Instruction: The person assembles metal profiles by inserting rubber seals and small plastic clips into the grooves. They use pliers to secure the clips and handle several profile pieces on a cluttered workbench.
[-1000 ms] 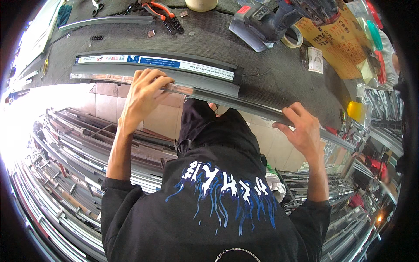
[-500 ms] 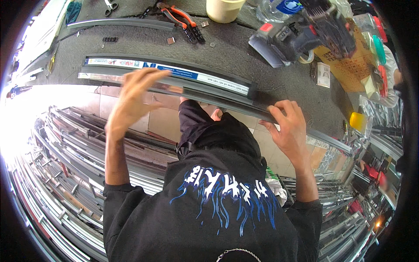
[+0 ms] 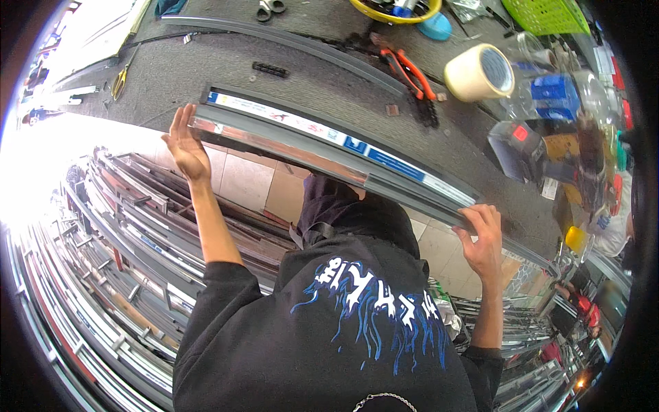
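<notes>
Two long grey metal profiles lie side by side along the near edge of the dark carpeted workbench (image 3: 220,65). The far profile (image 3: 309,127) carries a white and blue printed sticker strip; the near profile (image 3: 302,158) has a shiny, brownish face on its left part. At the near profile's left end, my left hand (image 3: 189,150) is open, its fingers stretched upward and its palm beside the end. My right hand (image 3: 484,237) is closed at the profiles' right end, fingers bent over the near one and thumb below. Its fingertips are partly hidden.
Beyond the profiles lie a thin grey strip (image 3: 288,44), a black plastic piece (image 3: 270,69), orange-handled pliers (image 3: 415,75) and a cream tape roll (image 3: 473,72). A cordless power tool (image 3: 511,151) stands at right. Yellow-handled scissors (image 3: 120,82) lie far left. Stacked metal profiles (image 3: 137,275) fill the floor at left.
My left hand has gone from above the middle-left of the profiles to the near one's left end. The right hand stays at the right end. The view has swung left.
</notes>
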Available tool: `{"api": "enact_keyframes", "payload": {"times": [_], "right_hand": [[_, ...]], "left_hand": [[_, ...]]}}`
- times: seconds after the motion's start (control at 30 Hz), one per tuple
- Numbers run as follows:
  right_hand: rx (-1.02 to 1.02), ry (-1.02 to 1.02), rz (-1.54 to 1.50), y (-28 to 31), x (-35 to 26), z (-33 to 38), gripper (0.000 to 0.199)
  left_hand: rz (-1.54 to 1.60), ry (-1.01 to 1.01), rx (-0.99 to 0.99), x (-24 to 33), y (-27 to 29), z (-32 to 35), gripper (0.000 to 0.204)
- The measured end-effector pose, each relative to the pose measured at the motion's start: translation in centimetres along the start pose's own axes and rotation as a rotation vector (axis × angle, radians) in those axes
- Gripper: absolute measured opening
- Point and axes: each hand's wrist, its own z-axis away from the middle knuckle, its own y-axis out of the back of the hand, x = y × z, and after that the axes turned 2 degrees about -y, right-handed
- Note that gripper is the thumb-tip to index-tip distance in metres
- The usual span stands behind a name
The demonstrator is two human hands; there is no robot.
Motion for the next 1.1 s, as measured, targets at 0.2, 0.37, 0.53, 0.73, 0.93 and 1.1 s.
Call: {"api": "enact_keyframes", "payload": {"times": [0.2, 0.37, 0.53, 0.73, 0.93, 1.1], "right_hand": [[-0.009, 0.079, -0.075, -5.1, -9.4, -7.1, 0.038], [0.08, 0.234, -0.144, -8.4, -17.2, -12.2, 0.039], [0.142, 0.293, -0.17, -9.6, -21.7, -14.6, 0.042], [0.176, 0.334, -0.168, -10.8, -24.3, -16.1, 0.042], [0.168, 0.319, -0.153, -11.1, -25.4, -16.6, 0.043], [0.198, 0.322, -0.139, -11.9, -25.5, -16.6, 0.044]], "left_hand": [[0.095, -0.014, 0.004, 4.1, -1.4, 0.6, 0.077], [0.035, -0.077, -0.073, 6.2, -1.5, 0.5, 0.079], [-0.011, -0.104, -0.109, 7.7, -1.7, 0.5, 0.082], [-0.005, -0.116, -0.105, 8.0, -1.5, 0.5, 0.084], [0.001, -0.151, -0.151, 7.9, -1.2, 0.3, 0.085], [0.033, -0.116, -0.149, 7.5, -0.9, 0.5, 0.089]]}}
